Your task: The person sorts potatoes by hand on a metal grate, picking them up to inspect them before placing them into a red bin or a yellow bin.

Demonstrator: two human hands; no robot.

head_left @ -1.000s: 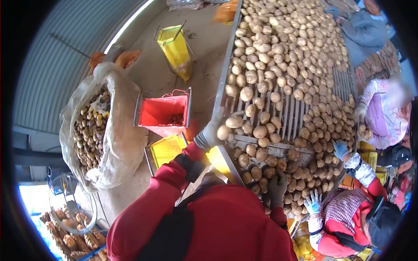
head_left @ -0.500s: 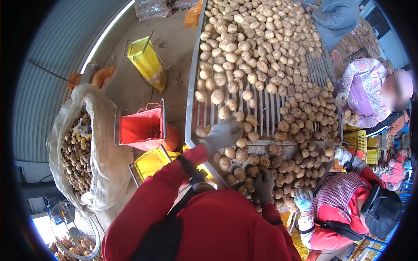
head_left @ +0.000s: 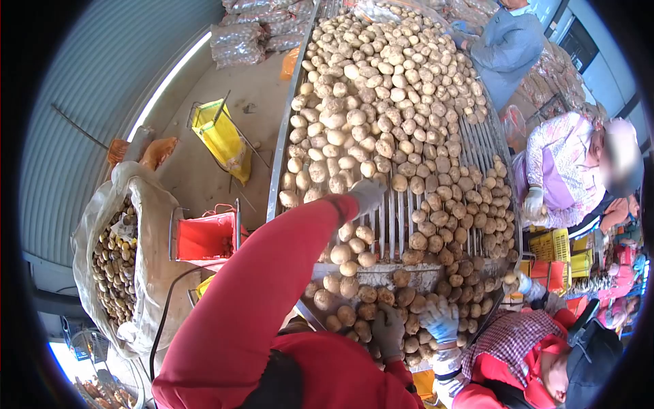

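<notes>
My left hand (head_left: 370, 195), in a grey glove, reaches far over the slatted sorting table. It touches the lower edge of the main heap of potatoes (head_left: 381, 95); its fingers look loosely spread, partly hidden. Close to my body, my right hand (head_left: 390, 330), in a darker glove, rests among potatoes on the near end, fingers bent but apart. No potato shows clearly within either hand. Right beside it lies a co-worker's hand (head_left: 440, 320) in a white and blue glove. Bare metal slats (head_left: 392, 232) show between the potato groups.
A red bag on a frame (head_left: 204, 238) and a yellow one (head_left: 221, 140) stand left of the table. Further left is a large whitish sack (head_left: 170, 273) of small potatoes. Co-workers stand along the right side, near yellow crates (head_left: 550, 247). Filled sacks (head_left: 237, 44) are stacked behind.
My left hand has moved forward, away from my body, over the slats. My right hand stays on the near potatoes. The co-worker's gloved hand has come onto the potatoes beside it. The view has shifted.
</notes>
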